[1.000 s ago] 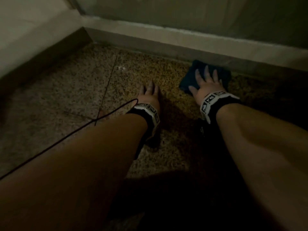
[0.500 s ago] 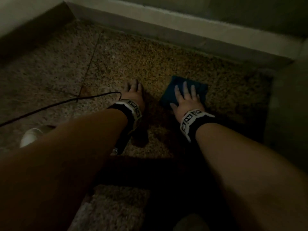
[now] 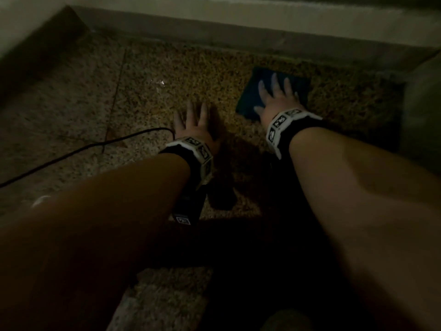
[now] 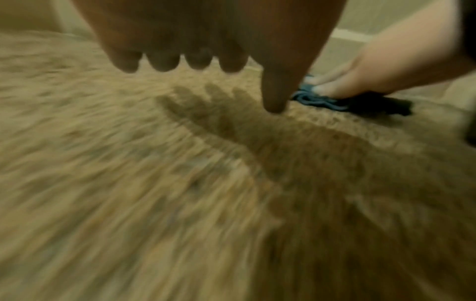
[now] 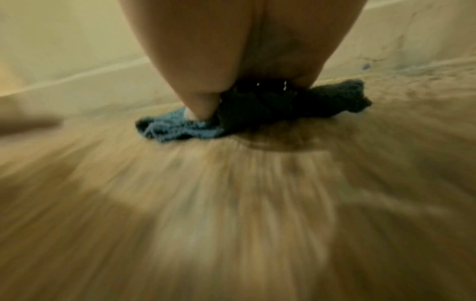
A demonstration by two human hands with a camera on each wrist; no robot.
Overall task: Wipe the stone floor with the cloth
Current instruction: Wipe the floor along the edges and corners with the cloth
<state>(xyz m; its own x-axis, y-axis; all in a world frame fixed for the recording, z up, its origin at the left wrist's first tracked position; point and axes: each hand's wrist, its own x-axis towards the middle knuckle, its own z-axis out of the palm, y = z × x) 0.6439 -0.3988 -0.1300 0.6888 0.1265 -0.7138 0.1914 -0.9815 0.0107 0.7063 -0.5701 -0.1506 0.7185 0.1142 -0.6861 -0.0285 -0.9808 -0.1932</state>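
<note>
While the right hand point(image 3: 276, 101) lies flat on the blue cloth point(image 3: 250, 101), its fingers are straight and spread, pressing the fabric onto the speckled stone floor point(image 3: 191, 68). The cloth sits near the skirting point(image 3: 262, 37) at the far wall, to the right of the left hand point(image 3: 193, 125), with a strip of bare stone between them. That left hand is open too, fingers spread; the head view suggests it rests on the floor as a prop, though the left wrist view shows the fingertips point(image 4: 165, 63) lifted, so contact cannot be confirmed. A black cable point(image 3: 95, 145) trails across the floor to the left wrist.

Assessment: the cloth is soft, light and limp; the right wrist view shows its near edge point(image 5: 177, 130) bunched into folds, so it will ruck up under a push. A flat palm over its middle, with even downward pressure, should hold it best. Blurred stone in both wrist views suggests a stroke under way.
</note>
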